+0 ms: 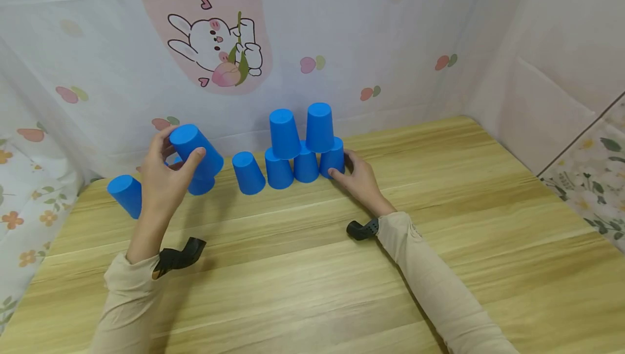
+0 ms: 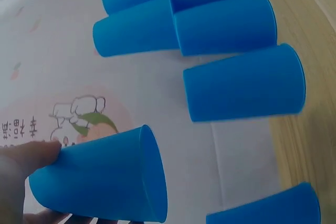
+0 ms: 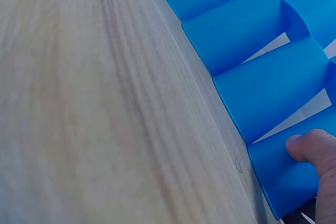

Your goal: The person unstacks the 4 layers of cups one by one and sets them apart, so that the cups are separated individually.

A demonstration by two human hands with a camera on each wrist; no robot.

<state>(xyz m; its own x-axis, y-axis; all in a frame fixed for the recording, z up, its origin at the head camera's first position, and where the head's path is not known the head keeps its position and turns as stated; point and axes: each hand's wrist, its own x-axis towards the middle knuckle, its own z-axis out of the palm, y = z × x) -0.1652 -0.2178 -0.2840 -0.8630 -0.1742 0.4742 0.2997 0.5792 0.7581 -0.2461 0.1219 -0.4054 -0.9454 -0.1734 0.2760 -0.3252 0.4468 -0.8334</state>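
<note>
My left hand (image 1: pixel 163 180) grips an upside-down blue cup (image 1: pixel 197 150), holding it tilted in the air with the thumb on one side and fingers round the other. In the left wrist view the held cup (image 2: pixel 105 177) shows its rim facing right. With thumb in front and fingers behind, my right hand (image 1: pixel 360 179) holds the rightmost bottom cup (image 1: pixel 333 154) of a stack. Two upper cups, one on the left (image 1: pixel 284 136) and one on the right (image 1: pixel 320 129), rest across that bottom row. A single cup (image 1: pixel 249 174) stands just left of the row.
Under the held cup stands another blue cup (image 1: pixel 201 186), partly hidden. At the far left a further cup (image 1: pixel 126 195) is partly covered by my left hand. A printed cloth (image 1: pixel 342 29) hangs behind the wooden table (image 1: pixel 293 267).
</note>
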